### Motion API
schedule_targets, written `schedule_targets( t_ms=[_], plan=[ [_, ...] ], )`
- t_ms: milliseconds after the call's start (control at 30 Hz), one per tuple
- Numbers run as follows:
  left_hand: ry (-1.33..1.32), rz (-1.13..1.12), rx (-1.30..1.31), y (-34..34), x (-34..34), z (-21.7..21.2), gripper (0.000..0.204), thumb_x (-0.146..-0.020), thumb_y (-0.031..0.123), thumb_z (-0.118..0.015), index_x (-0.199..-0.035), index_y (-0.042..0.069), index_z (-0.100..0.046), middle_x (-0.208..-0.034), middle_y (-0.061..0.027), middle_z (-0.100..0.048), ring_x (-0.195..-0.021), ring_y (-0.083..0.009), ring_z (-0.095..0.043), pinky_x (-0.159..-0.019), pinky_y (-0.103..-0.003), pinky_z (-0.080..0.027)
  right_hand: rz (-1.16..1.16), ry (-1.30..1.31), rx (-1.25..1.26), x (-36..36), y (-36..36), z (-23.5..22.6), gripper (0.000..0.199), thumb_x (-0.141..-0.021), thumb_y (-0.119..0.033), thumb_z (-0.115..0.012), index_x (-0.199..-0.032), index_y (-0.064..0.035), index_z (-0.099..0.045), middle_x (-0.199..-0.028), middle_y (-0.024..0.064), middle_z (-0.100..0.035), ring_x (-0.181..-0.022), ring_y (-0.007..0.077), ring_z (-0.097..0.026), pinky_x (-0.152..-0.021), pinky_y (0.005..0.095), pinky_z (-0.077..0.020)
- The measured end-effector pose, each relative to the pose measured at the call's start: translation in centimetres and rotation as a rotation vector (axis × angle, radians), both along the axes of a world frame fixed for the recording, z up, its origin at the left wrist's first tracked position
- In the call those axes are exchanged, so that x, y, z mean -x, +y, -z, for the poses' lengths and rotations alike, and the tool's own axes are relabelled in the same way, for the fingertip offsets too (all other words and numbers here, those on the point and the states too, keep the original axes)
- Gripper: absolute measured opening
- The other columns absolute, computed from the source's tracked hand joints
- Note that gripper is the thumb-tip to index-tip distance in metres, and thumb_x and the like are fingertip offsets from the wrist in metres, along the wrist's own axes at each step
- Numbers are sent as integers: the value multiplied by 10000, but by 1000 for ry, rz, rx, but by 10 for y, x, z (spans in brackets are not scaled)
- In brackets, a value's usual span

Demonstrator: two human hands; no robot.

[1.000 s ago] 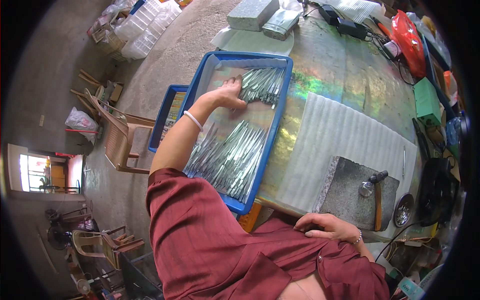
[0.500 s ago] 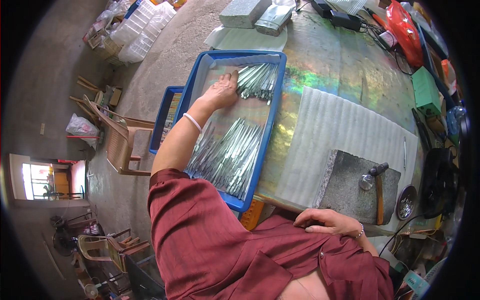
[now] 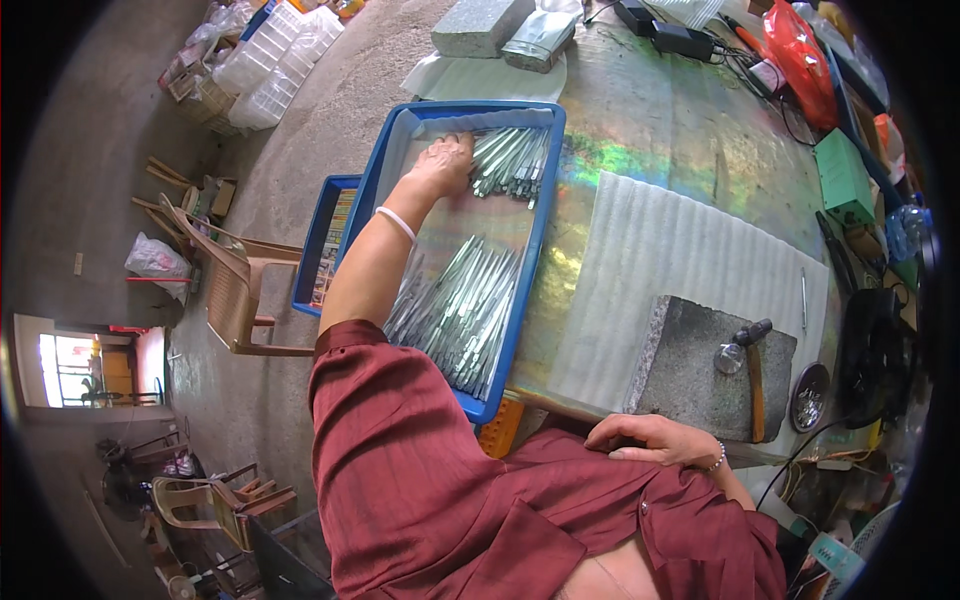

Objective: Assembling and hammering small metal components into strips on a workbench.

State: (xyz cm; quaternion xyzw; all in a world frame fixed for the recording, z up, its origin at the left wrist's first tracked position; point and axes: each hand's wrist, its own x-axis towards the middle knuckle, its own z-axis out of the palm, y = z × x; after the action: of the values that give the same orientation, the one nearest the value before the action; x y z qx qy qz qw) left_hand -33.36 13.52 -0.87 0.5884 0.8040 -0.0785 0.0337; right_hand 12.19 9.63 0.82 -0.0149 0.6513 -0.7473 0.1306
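Note:
My left hand (image 3: 443,164) reaches into a blue plastic tray (image 3: 545,225) lined with white sheet. Its fingers are stretched out against the left side of the far pile of thin silvery metal strips (image 3: 512,163); the fingertips are partly hidden. A larger pile of similar strips (image 3: 465,315) lies fanned out in the near half of the tray, partly behind my forearm. My right hand (image 3: 645,438) rests at my lap by the table edge, loosely curved and holding nothing. Near it a wooden-handled hammer (image 3: 757,390) lies on a grey stone block (image 3: 690,370).
White foam sheet (image 3: 625,250) lies under the block, with a thin metal rod (image 3: 803,300) on it. A round metal dish (image 3: 809,395) holds small shiny pieces. A second blue tray (image 3: 312,255) and a chair (image 3: 225,275) stand left. Stone blocks (image 3: 480,27) sit at the back.
My left hand has shifted slightly, its fingers still against the left side of the far pile. My left forearm has swung a little to the right. The right hand stays in place.

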Motion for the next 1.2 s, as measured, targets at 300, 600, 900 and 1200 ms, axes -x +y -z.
schedule_targets(
  t_ms=[300,600,900,1200],
  plan=[
    [5,48,72,2,-5,-10,298,-824,31,-494,-1116,-7,-448,-1090,-263,-573,-1054,-386,-565,-870,-439,-467,13,-18,6,-2,-3,1,324,-896,-100,-525,-1202,-1,-487,-1145,124,-570,-1090,234,-547,-946,339,-421],
    [117,90,-68,5,10,7,232,-845,42,-479,-1077,35,-466,-1035,-246,-592,-971,-411,-596,-802,-467,-490,44,-19,-40,-6,-6,1,310,-893,-101,-532,-1183,3,-501,-1131,127,-583,-1063,226,-574,-928,336,-445],
    [156,131,-18,9,22,0,205,-865,62,-456,-1069,42,-462,-955,-207,-622,-922,-366,-624,-769,-460,-505,60,-20,-18,-8,-7,-3,285,-891,-96,-533,-1160,-4,-515,-1130,129,-585,-1070,239,-567,-934,338,-438],
    [224,170,-54,-1,20,-29,204,-939,160,-328,-1050,31,-443,-955,-217,-590,-937,-361,-600,-755,-448,-490,16,-28,-44,-5,-6,-8,300,-894,-126,-547,-1167,-9,-508,-1129,129,-586,-1066,242,-568,-919,339,-442]
  ],
)
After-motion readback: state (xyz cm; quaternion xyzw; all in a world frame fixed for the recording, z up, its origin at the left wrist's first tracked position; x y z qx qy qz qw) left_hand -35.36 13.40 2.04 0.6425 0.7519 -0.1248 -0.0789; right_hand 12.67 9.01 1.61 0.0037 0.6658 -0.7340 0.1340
